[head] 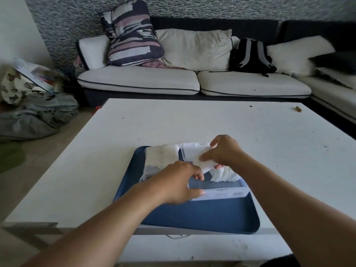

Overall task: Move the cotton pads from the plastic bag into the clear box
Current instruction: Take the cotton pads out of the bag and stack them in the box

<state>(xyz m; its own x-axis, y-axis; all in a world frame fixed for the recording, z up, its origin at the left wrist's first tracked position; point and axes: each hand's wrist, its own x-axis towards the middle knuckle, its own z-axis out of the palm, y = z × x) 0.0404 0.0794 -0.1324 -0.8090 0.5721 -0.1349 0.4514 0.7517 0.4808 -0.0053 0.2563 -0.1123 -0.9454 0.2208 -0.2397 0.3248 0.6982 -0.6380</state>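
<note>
The right hand (224, 151) pinches a small stack of cotton pads (204, 162), thumb beneath and fingers curled over the top, and holds it above the open clear box (217, 189). The left hand (179, 184) grips the box's near left corner, thumb along the front wall and fingers curled over the rim, steadying it on the blue tray (192, 214). Just below the right fingertips, pads already stand on edge in a row (224, 175) against the box's right side. Beyond the left knuckles lies the plastic bag (159, 158), pads showing inside. To do this step well, I judge the stack should go in upright against that row, released only once seated, while the left hand braces the box.
</note>
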